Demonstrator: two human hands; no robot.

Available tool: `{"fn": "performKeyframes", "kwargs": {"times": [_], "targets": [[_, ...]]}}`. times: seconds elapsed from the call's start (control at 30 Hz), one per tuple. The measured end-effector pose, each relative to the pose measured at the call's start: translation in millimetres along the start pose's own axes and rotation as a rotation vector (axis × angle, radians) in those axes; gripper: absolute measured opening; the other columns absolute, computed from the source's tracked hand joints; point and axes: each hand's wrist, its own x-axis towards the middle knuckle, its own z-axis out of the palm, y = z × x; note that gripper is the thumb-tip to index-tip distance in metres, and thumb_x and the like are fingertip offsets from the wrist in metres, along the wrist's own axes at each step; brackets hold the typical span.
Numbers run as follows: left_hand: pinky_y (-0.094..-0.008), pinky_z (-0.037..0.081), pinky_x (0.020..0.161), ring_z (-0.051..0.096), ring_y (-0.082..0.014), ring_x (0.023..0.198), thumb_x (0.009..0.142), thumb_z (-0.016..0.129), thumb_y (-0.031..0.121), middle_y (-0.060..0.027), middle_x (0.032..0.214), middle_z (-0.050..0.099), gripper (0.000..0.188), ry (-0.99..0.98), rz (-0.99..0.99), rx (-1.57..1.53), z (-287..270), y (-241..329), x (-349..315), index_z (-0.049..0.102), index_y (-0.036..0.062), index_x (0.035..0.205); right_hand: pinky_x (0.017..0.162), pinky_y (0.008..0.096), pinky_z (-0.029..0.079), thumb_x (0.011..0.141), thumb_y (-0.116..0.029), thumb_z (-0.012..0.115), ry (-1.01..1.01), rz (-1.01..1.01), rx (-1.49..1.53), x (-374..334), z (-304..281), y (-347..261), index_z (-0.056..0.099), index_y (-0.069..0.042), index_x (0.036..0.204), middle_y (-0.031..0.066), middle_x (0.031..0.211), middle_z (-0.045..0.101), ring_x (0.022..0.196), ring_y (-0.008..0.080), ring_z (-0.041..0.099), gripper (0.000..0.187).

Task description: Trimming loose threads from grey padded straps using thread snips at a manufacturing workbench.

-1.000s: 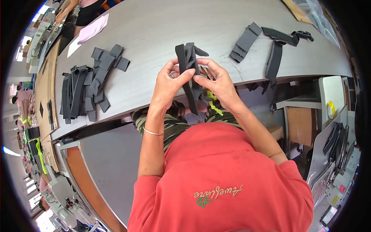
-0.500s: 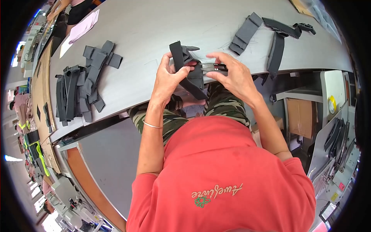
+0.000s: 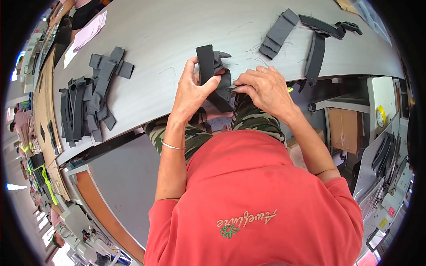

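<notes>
My left hand (image 3: 194, 88) is closed on a dark grey fabric strip (image 3: 206, 66), with the thumb across its front. Folded grey fabric (image 3: 223, 79) bunches behind the strip, close to the fingers. At the right edge of this bundle, the thumb and forefinger of my right hand (image 3: 266, 88) are pinched together. The black-handled thread snips seen in that hand a moment ago are mostly covered by it now. The bundle is held up over the table's front edge, above my lap.
A pile of grey strips (image 3: 91, 97) lies on the grey table (image 3: 164, 35) to the left. More strips (image 3: 278, 34) (image 3: 316, 55) and loose threads lie at the right. Pinkish papers (image 3: 90, 32) rest at the far left, near a person (image 3: 84, 13). A cardboard box (image 3: 345, 129) stands below right.
My right hand's fingers have closed in to the bundle's edge, and the snips have gone from sight behind them. The left hand keeps its hold on the strip.
</notes>
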Motion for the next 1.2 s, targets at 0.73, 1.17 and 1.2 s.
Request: {"fn": "performKeyframes", "kwargs": {"times": [0.73,1.17,1.2], "targets": [[-0.0262,0.049,0.075,0.06,-0.0122,0.085,0.081,0.065,0.006,-0.0107,0.096,0.065,0.053,0.021,0.006,-0.057,1,0,2,0.04,-0.0025,0.127,0.073,0.0341,0.036,0.084,-0.016,0.063,-0.131,-0.022,0.097,9,-2,12,0.067,-0.011,0.087,-0.0004,0.078,0.063,0.074,0.0203,0.053,0.007],[-0.0268,0.05,0.078,0.062,-0.0142,0.09,0.082,0.064,0.004,-0.0131,0.1,0.064,0.052,0.013,0.01,-0.074,0,-2,2,0.039,-0.0035,0.128,0.066,0.0353,0.034,0.081,-0.02,0.066,0.011,-0.099,-0.004,5,4,10,0.067,-0.013,0.081,-0.001,0.075,0.063,0.07,0.0213,0.054,0.007],[-0.0269,0.05,0.079,0.062,-0.0146,0.09,0.082,0.064,0.004,-0.0133,0.1,0.064,0.052,0.011,0.016,-0.077,0,-3,2,0.039,-0.0034,0.128,0.066,0.0353,0.034,0.081,-0.02,0.066,0.011,-0.099,-0.004,5,5,9,0.067,-0.013,0.081,-0.001,0.075,0.063,0.07,0.0213,0.054,0.007]]}}
